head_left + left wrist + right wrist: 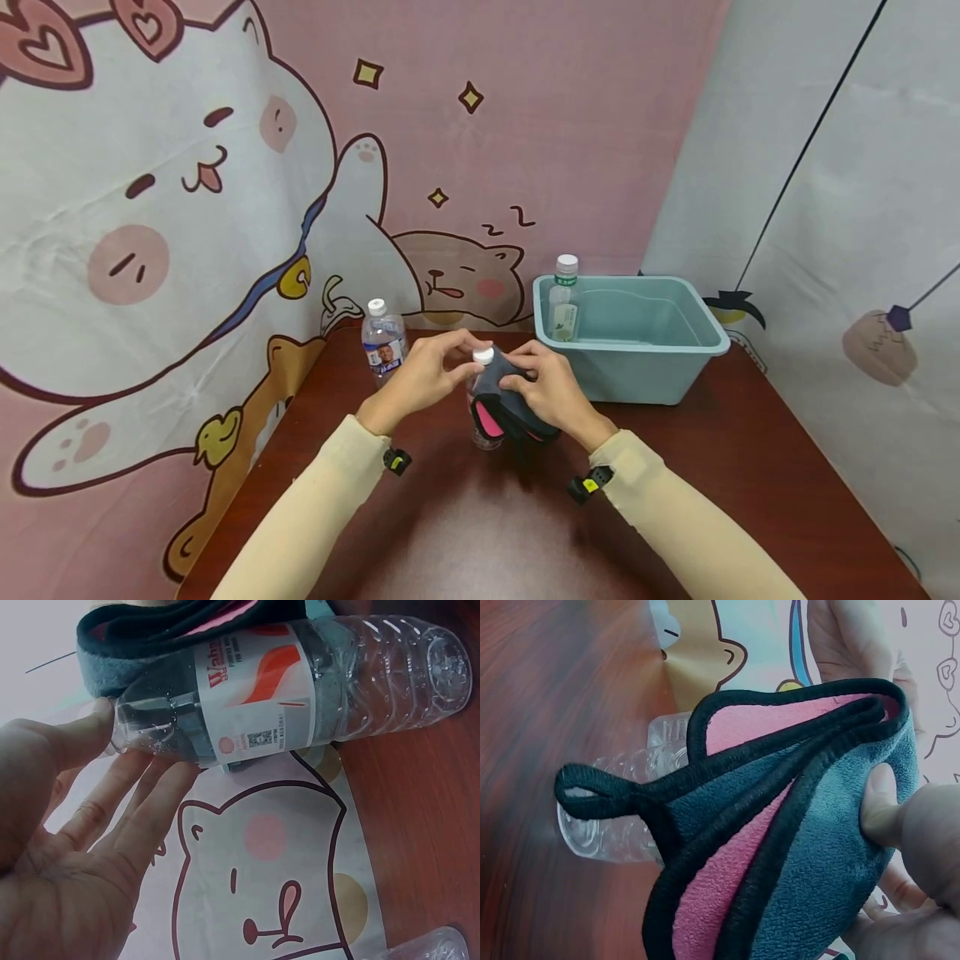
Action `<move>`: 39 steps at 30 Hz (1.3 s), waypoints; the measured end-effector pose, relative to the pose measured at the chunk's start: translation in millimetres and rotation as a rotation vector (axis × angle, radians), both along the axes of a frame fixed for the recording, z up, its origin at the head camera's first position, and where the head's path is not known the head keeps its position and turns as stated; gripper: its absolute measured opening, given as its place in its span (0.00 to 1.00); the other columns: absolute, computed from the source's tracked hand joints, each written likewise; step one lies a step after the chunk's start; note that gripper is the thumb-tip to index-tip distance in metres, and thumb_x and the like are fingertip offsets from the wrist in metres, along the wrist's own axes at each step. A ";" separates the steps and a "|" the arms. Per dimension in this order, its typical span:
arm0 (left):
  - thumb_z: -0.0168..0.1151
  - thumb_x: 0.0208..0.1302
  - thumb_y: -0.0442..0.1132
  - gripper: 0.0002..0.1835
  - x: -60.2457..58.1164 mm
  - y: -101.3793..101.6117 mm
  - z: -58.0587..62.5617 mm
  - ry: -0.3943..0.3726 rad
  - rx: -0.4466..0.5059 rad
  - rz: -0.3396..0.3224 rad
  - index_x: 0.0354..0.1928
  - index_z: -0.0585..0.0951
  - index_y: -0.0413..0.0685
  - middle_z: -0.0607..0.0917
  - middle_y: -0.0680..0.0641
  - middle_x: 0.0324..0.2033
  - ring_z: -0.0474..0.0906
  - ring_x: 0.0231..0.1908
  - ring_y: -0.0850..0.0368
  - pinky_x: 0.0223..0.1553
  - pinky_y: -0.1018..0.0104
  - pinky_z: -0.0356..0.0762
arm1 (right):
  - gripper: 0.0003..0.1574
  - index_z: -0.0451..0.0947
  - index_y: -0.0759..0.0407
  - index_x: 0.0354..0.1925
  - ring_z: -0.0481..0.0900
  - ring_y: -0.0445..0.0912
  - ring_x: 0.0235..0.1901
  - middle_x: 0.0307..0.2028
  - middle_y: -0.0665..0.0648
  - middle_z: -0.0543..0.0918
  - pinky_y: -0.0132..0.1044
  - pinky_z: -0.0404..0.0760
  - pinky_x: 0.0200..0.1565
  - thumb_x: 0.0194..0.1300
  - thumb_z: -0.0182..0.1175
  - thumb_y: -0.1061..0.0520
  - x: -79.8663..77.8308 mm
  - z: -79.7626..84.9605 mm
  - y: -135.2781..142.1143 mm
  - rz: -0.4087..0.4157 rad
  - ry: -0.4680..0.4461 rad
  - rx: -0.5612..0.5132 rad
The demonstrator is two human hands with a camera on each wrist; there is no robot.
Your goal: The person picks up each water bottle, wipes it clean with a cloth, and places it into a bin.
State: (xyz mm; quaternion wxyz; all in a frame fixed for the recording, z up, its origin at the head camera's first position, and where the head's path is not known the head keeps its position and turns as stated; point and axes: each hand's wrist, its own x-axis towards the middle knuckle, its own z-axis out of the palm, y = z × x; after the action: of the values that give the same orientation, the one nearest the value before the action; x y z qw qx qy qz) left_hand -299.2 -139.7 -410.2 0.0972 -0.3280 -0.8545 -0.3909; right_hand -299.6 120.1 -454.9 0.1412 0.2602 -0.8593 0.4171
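A clear plastic bottle (pixel 255 697) with a white and red label stands upright on the table, its white cap (pixel 483 356) showing between the hands. My left hand (pixel 420 371) pinches the bottle at its neck, just under the cap, with thumb and fingers. In my right hand (pixel 557 390) is a folded grey-blue cloth (pixel 825 847) with pink inside and black edging, gripped between thumb and fingers. The cloth lies against the bottle's upper side and hides part of it in the head view. A black hanging loop (pixel 596 791) sticks out from the cloth's corner.
Behind the left hand stands another clear bottle (pixel 385 354) with a blue label. A light blue-green plastic basin (pixel 637 375) sits at the back right, holding a bottle (pixel 564 312) with a green-and-white label. A cartoon-printed backdrop (pixel 570 125) rises behind the brown table (pixel 675 492).
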 end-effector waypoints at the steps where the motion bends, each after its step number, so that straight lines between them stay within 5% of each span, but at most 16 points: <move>1: 0.77 0.79 0.35 0.16 -0.1 0.0 -0.1 -0.006 0.001 0.002 0.63 0.90 0.52 0.95 0.48 0.65 0.97 0.57 0.50 0.62 0.46 0.96 | 0.27 0.93 0.59 0.66 0.92 0.52 0.54 0.54 0.56 0.91 0.48 0.96 0.55 0.71 0.83 0.59 0.1 0.1 0.6 -0.001 -0.001 0.005; 13: 0.78 0.79 0.37 0.19 2.6 -0.1 1.7 -0.014 -0.028 0.024 0.67 0.90 0.55 0.96 0.49 0.62 0.96 0.54 0.50 0.58 0.54 0.97 | 0.25 0.94 0.63 0.64 0.94 0.50 0.51 0.50 0.55 0.95 0.50 0.96 0.54 0.70 0.84 0.62 -1.8 -28.4 12.0 0.016 -0.035 0.131; 23: 0.79 0.78 0.38 0.18 1.9 2.0 2.6 -0.013 -0.027 0.031 0.65 0.89 0.55 0.96 0.50 0.63 0.96 0.57 0.48 0.60 0.41 0.96 | 0.22 0.95 0.65 0.60 0.96 0.54 0.51 0.50 0.59 0.96 0.53 0.97 0.54 0.70 0.84 0.61 -9.4 -58.0 14.3 0.086 -0.059 0.280; 30: 0.78 0.79 0.39 0.18 1.8 0.6 1.5 -0.025 -0.039 0.042 0.67 0.89 0.57 0.96 0.51 0.62 0.96 0.57 0.50 0.61 0.44 0.96 | 0.21 0.95 0.67 0.57 0.95 0.52 0.49 0.49 0.61 0.96 0.50 0.96 0.51 0.70 0.84 0.61 -11.8 -73.7 11.3 0.127 -0.087 0.351; 39: 0.78 0.80 0.39 0.18 1.4 0.8 1.3 -0.006 -0.038 0.036 0.67 0.89 0.56 0.96 0.49 0.62 0.96 0.56 0.50 0.59 0.46 0.97 | 0.21 0.94 0.71 0.58 0.96 0.59 0.54 0.54 0.68 0.96 0.55 0.97 0.56 0.71 0.83 0.63 -11.4 -75.7 7.9 0.119 -0.162 0.361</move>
State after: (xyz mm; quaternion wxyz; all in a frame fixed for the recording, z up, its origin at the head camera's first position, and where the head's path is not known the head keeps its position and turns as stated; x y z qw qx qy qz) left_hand -297.8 -138.9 -408.9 0.0956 -0.3131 -0.8677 -0.3739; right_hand -311.0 127.9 -530.6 -0.0022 0.2972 -0.9117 0.2836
